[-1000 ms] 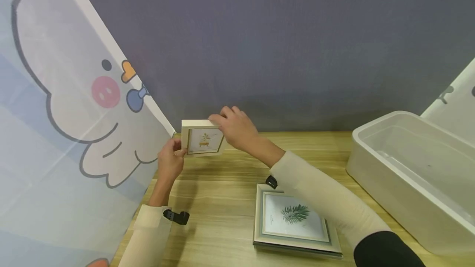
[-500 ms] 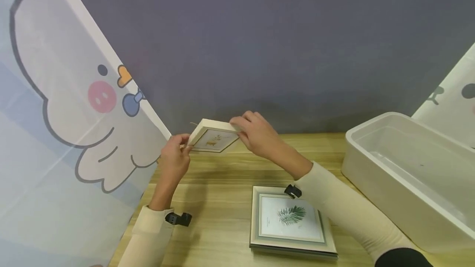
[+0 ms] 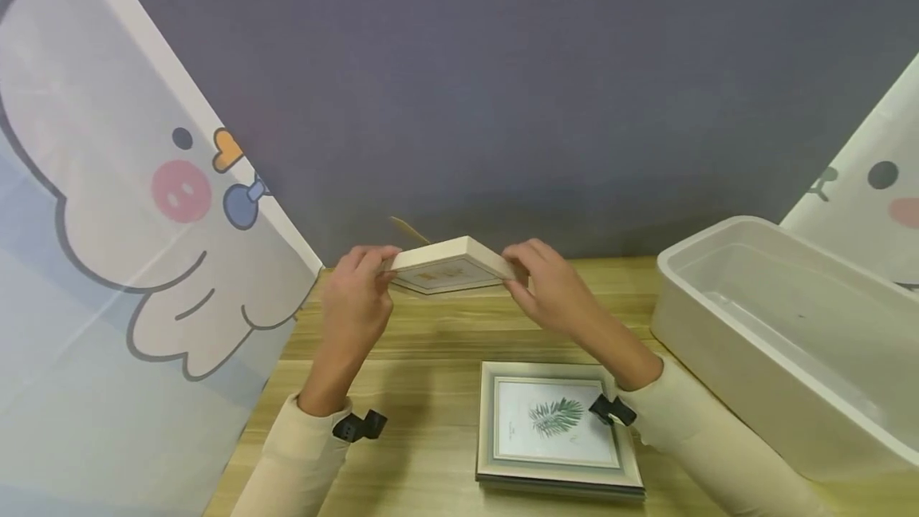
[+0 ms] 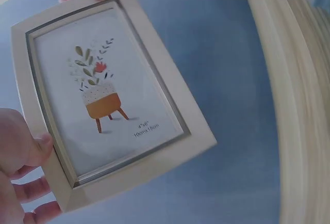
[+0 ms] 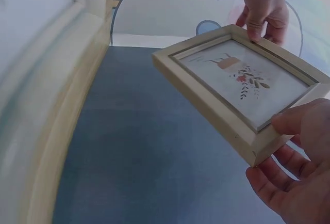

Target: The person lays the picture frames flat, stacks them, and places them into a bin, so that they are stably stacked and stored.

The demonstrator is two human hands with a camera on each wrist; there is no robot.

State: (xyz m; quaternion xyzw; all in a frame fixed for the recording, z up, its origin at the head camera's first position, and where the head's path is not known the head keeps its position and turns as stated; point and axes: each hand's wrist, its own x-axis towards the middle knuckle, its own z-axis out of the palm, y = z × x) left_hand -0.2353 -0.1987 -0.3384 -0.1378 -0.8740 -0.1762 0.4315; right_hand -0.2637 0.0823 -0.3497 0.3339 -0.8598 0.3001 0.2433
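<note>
Both sleeves (image 3: 293, 457) are cream — each bears a small black device (image 3: 349, 427) (angular in outline).

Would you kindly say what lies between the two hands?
The cream picture frame, held by the left hand and the right hand, shows there in the head view.

The raised frame (image 3: 467, 271) is above the bench (image 3: 431, 469), between the left hand (image 3: 356, 294) and the right hand (image 3: 554, 286), with the back wall (image 3: 488, 102) behind. Nearer the person, another frame (image 3: 524, 417) lies flat on the bench (a wrist camera (image 3: 613, 410) overlaps it in the head view). The bin (image 3: 754, 341) stands to the right; a side panel (image 3: 86, 262) flanks the bench's left.
</note>
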